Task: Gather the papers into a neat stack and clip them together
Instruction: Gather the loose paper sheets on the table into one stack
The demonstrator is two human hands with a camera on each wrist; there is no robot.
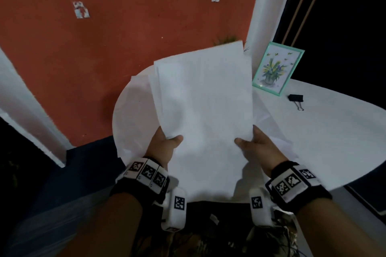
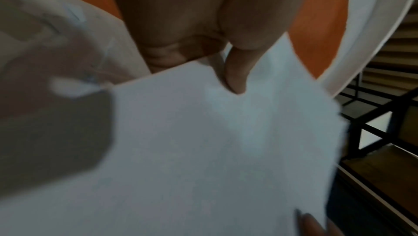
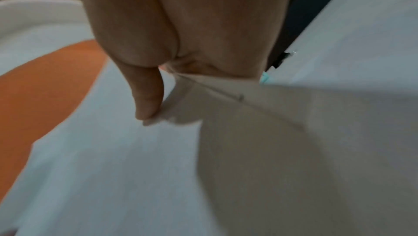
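- The papers (image 1: 202, 98) are plain white sheets, loosely overlapped; their far edges and corners do not line up, so the stack is still uneven.
- They are held up above the table (image 1: 325, 137), between both hands, tilting away from the person.
- The left hand (image 1: 165, 144) grips the left edge, thumb on top and fingers hidden beneath.
- The right hand (image 1: 257, 146) grips the right edge the same way, thumb pressed on the top sheet.
- A black clip (image 1: 296, 99) lies on the table, well apart from the hands to the right, not yet on the papers.
- The table is white and rounded; a green-framed flower picture (image 1: 276, 68) stands near the clip.
- An orange wall (image 1: 125, 48) rises behind.
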